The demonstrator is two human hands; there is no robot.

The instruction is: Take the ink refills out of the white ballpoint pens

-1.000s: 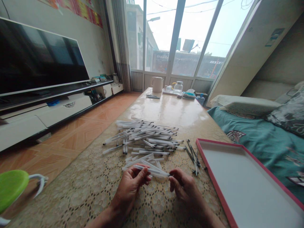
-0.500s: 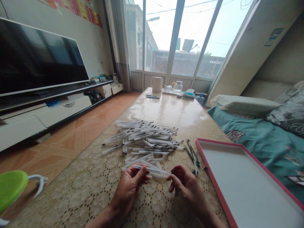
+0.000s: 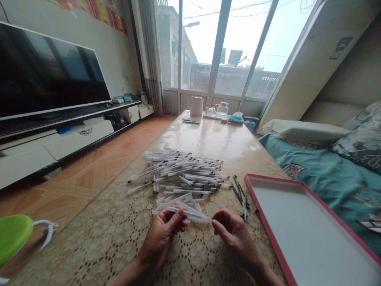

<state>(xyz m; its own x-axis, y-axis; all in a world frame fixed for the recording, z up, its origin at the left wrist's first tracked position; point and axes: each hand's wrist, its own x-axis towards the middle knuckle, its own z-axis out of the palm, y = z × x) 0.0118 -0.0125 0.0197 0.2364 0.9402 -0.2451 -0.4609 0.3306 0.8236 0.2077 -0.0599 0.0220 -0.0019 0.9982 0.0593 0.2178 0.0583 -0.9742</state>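
Observation:
My left hand [image 3: 165, 230] pinches a translucent white pen barrel [image 3: 193, 215] between thumb and fingers, low over the table. The barrel points to the right. At its far end, the thumb and forefinger of my right hand [image 3: 230, 228] are closed on the tip; anything small between them is hidden. Just beyond my hands lie several loose clear barrels [image 3: 175, 198]. Behind these spreads a heap of white pens with black ends [image 3: 187, 169]. Thin black-and-white pen parts [image 3: 240, 194] lie to the right, beside the box.
A shallow pink-edged white box [image 3: 309, 234] stands at the right of the patterned table [image 3: 119, 222]. A beige jug [image 3: 196, 106] and a glass pot [image 3: 222, 108] stand at the far end. At left is a green stool [image 3: 14, 238].
My right thumb and forefinger have come together at the barrel's right end; they were looser and a little lower before. The left hand has kept its hold.

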